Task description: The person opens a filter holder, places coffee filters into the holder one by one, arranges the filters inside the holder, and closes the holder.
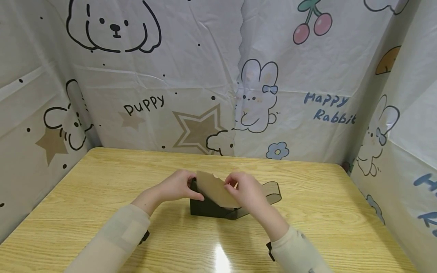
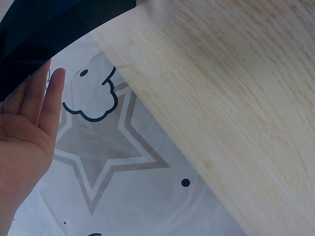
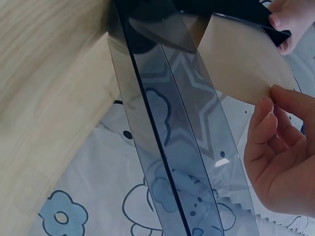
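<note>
A black box (image 1: 206, 208) stands on the table, its smoky see-through lid (image 1: 272, 189) swung open to the right. My left hand (image 1: 179, 185) grips the box's left end, thumb at the front and fingers behind; the left wrist view shows those fingers against the dark wall. Between thumb and fingertips, my right hand (image 1: 247, 191) pinches the edge of a brown, fan-shaped paper coffee filter (image 1: 215, 189). The filter tilts over the box's top, its other part reaching into the box opening in the right wrist view. The lid (image 3: 172, 113) spans the middle of that view, beside my right hand.
The wood-grain table (image 1: 102, 182) extends around the box. A printed cloth (image 1: 153, 83) with puppies and rabbits hangs behind the table and along both sides. A dark band (image 1: 270, 251) shows at the right wrist.
</note>
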A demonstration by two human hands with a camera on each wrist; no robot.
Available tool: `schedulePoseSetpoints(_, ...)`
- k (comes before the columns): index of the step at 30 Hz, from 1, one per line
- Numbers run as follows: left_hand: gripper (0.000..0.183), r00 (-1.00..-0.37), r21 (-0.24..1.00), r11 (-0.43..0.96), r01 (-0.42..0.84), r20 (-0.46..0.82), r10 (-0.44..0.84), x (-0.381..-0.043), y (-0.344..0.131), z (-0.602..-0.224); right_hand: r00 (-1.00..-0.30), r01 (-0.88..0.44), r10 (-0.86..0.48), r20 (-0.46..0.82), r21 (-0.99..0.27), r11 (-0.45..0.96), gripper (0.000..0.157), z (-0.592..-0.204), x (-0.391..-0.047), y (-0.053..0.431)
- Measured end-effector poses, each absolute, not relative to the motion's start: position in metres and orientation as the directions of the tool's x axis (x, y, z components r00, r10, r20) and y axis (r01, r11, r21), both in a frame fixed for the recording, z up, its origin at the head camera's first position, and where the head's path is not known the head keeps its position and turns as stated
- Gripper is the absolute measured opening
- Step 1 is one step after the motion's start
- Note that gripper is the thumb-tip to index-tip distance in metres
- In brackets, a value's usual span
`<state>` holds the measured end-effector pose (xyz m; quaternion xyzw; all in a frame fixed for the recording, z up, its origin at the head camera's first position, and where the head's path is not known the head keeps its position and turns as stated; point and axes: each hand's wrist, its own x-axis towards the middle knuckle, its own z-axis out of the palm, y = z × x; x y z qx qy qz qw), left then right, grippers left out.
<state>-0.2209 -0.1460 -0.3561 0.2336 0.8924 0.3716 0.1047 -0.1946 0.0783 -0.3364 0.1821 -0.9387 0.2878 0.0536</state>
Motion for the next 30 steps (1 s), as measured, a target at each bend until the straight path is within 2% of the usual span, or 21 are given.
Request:
schedulePoseSetpoints(14, 0.029, -0.869, 0.724, 0.608, 0.326, -0.023, 0.493, -0.221, -0.147, -0.358, -0.916, -0.397, -0.361, 0.175, -0.524, 0.754, 0.005, -0.348, -0.192, 0.072)
schedulePoseSetpoints(22, 0.026, -0.859, 0.734, 0.591, 0.335, -0.02, 0.511, -0.221, -0.147, -0.357, -0.91, -0.412, -0.38, 0.168, -0.482, 0.773, 0.006, -0.355, -0.192, 0.072)
schedulePoseSetpoints(30, 0.038, -0.867, 0.716, 0.608, 0.342, -0.008, 0.497, -0.221, -0.146, -0.356, -0.912, -0.406, -0.381, 0.148, -0.445, 0.798, 0.006, -0.357, -0.191, 0.071)
